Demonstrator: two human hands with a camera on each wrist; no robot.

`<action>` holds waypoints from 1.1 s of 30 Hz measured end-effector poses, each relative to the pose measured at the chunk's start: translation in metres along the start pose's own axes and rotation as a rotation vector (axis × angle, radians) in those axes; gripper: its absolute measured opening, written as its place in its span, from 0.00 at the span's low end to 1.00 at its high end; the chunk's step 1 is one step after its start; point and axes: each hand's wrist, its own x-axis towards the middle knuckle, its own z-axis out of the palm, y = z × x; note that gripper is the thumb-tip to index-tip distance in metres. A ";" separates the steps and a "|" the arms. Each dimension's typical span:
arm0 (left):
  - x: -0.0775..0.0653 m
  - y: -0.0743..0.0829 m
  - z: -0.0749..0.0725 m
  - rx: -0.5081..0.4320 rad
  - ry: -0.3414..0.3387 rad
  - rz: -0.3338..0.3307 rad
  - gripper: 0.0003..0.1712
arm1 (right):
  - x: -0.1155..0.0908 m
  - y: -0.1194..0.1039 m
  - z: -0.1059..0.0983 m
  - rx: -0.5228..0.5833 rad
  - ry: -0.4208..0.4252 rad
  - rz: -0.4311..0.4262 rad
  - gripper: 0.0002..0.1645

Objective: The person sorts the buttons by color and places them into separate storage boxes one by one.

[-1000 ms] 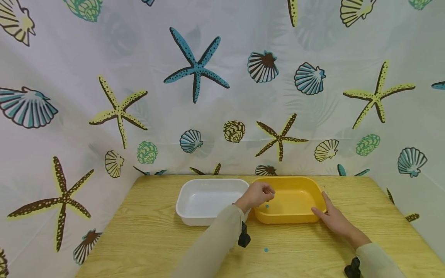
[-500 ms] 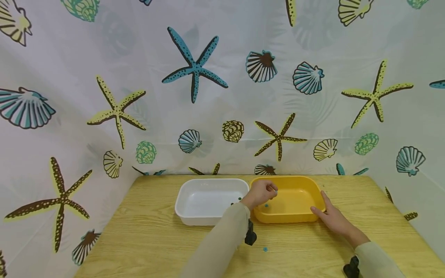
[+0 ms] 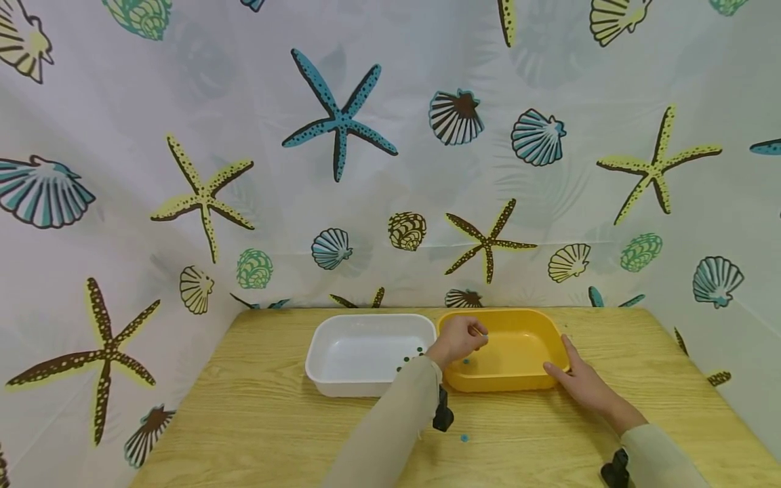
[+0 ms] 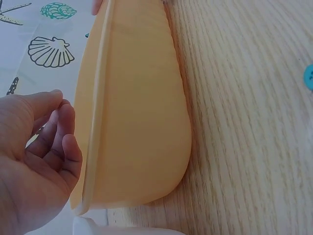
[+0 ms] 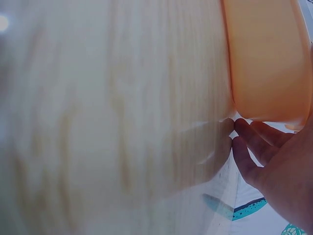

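My left hand [image 3: 457,339] is over the left end of the yellow tray [image 3: 500,377], thumb and forefinger pinched on a small blue button that is mostly hidden by the fingers. The left wrist view shows that hand [image 4: 41,152] beside the tray's rim, its other fingers curled. Inside the tray lies a blue button [image 3: 466,361] near the front left. At the tray's front right corner, my right hand [image 3: 582,383] holds on, thumb at the front rim and fingers along the end. In the right wrist view, those fingertips [image 5: 239,125] are low by the tray's base.
A white tray [image 3: 323,381] stands directly left of the yellow one, with several dark green buttons [image 3: 407,359] at its right side, partly covered by my left sleeve [image 3: 390,420]. Another blue button [image 3: 464,438] lies on the wooden table [image 3: 256,420]. A shell-patterned curtain [image 3: 378,169] surrounds the table.
My left hand and forearm have shifted slightly right over the yellow tray, uncovering more of the green buttons in the white tray. The right hand stays on the yellow tray.
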 end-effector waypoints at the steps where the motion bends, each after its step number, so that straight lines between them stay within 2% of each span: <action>1: 0.000 0.000 0.000 -0.004 0.000 -0.001 0.09 | 0.000 0.000 0.000 0.000 0.000 0.000 0.53; 7: -0.003 0.001 -0.001 -0.052 0.001 -0.008 0.10 | 0.000 -0.001 0.000 -0.008 0.001 -0.007 0.53; 15: -0.008 -0.003 -0.011 -0.078 -0.026 -0.004 0.12 | 0.000 -0.001 0.001 -0.005 0.006 -0.007 0.54; 22: -0.014 -0.004 -0.023 0.050 -0.067 0.032 0.13 | 0.000 0.000 0.001 -0.014 0.009 -0.004 0.53; 28: -0.028 -0.004 -0.033 0.082 -0.114 0.045 0.14 | -0.001 -0.001 0.001 -0.013 0.009 -0.012 0.54; 33: -0.041 -0.006 -0.039 0.125 -0.158 0.081 0.16 | -0.001 -0.002 0.001 -0.013 0.008 -0.013 0.54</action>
